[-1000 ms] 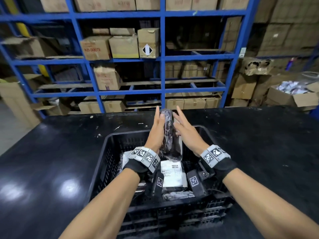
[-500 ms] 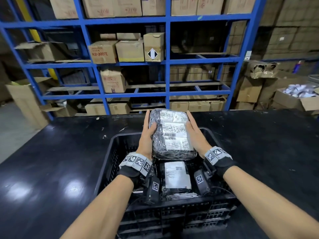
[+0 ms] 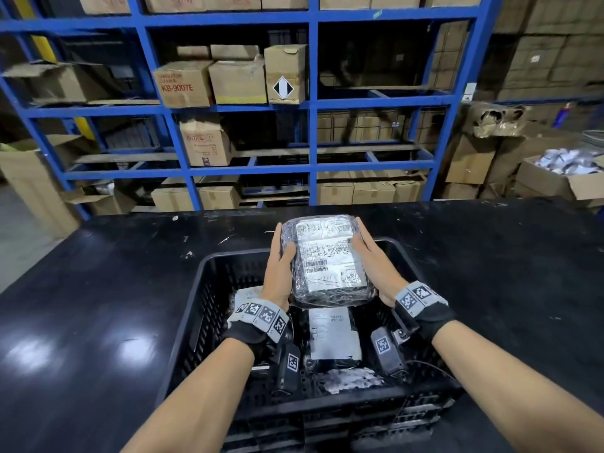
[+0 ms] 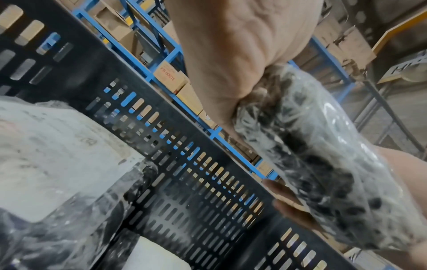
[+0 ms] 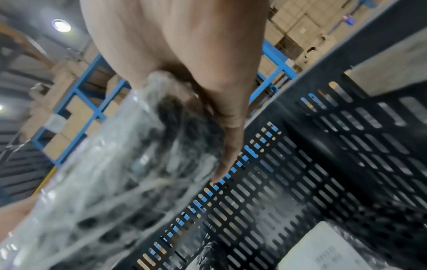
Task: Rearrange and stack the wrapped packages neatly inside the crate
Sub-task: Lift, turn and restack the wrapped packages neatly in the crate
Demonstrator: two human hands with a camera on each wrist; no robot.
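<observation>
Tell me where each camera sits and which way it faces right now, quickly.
Head: worn on the head, looking forward and down at the crate; both forearms, left hand and right hand gripping the lifted package.
Left wrist: looks along the left palm at the package's wrap and the slotted crate wall.
Right wrist: looks along the right hand's fingers at the wrap and crate wall.
Shared: all three show the package, crate and blue shelving.

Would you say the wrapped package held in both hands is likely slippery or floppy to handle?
Probably slippery: the wrapped package is sheathed in glossy, crinkled film. It looks fairly firm, keeping its blocky shape between the left hand and right hand. A two-handed side grip hints at some weight.
</observation>
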